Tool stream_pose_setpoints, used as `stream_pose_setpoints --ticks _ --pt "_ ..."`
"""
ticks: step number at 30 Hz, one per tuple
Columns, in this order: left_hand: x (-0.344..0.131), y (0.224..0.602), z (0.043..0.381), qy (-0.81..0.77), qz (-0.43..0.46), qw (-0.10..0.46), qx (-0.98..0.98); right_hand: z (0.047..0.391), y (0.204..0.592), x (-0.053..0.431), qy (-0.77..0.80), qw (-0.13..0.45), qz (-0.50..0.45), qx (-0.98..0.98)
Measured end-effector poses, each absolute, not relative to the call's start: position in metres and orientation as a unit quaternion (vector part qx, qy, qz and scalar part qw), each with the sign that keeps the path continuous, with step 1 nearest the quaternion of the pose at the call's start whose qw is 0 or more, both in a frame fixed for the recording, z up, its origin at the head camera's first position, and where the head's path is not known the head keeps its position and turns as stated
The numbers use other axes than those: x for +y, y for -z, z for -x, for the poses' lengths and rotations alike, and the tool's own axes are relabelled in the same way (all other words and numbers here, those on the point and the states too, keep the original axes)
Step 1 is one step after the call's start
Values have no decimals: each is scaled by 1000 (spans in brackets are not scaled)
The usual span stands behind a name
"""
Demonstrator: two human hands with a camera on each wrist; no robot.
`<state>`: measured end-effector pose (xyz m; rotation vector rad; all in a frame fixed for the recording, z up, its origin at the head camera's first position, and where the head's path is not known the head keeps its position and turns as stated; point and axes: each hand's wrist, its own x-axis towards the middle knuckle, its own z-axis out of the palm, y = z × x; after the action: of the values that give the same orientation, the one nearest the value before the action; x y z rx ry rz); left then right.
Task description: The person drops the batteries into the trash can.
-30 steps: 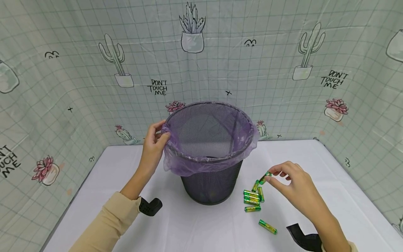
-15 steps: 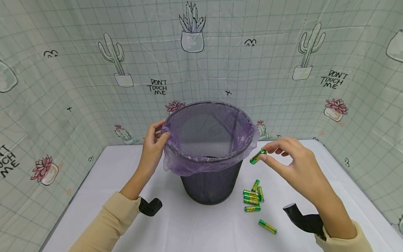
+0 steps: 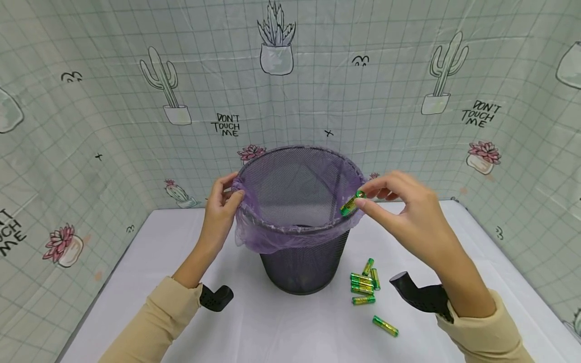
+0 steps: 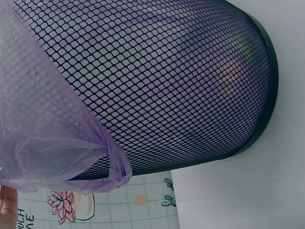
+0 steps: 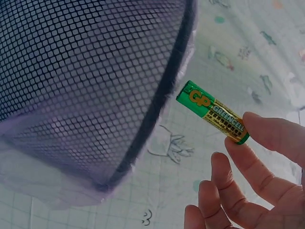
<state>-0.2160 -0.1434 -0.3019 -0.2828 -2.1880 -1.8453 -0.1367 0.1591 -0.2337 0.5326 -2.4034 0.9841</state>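
A black mesh wastebasket [image 3: 301,269] stands upright on the table, lined with a thin purple bag [image 3: 272,239] folded over its rim. My left hand [image 3: 221,209] grips the rim and bag at the left side, thumb on the outside facing me. Between thumb and fingertip, my right hand [image 3: 408,217] pinches a green and gold GP battery [image 5: 214,112] by one end. That battery is tilted and overlaps the basket's right rim in the head view. Several more batteries [image 3: 362,284] lie in a cluster on the table right of the basket.
One battery [image 3: 385,326] lies apart, nearer the front. Blurred green and orange patches [image 4: 233,71] show through the mesh low in the basket. A patterned cloth [image 3: 317,91] hangs behind and beside the white table [image 3: 272,333]. Black mounts [image 3: 419,295] sit on both wrists.
My right hand has lifted a battery off the cluster and carried it up and leftward to the basket's right rim. My left hand has kept its place on the rim.
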Motion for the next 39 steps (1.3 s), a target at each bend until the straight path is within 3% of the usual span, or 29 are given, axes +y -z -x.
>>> stream_pose_setpoints --ticks 26,39 --pt "-144 301 215 636 100 132 -754 148 256 144 -298 185 -196 -916" --pt "-144 303 216 634 96 131 -756 139 264 158 -294 218 -176 -914"
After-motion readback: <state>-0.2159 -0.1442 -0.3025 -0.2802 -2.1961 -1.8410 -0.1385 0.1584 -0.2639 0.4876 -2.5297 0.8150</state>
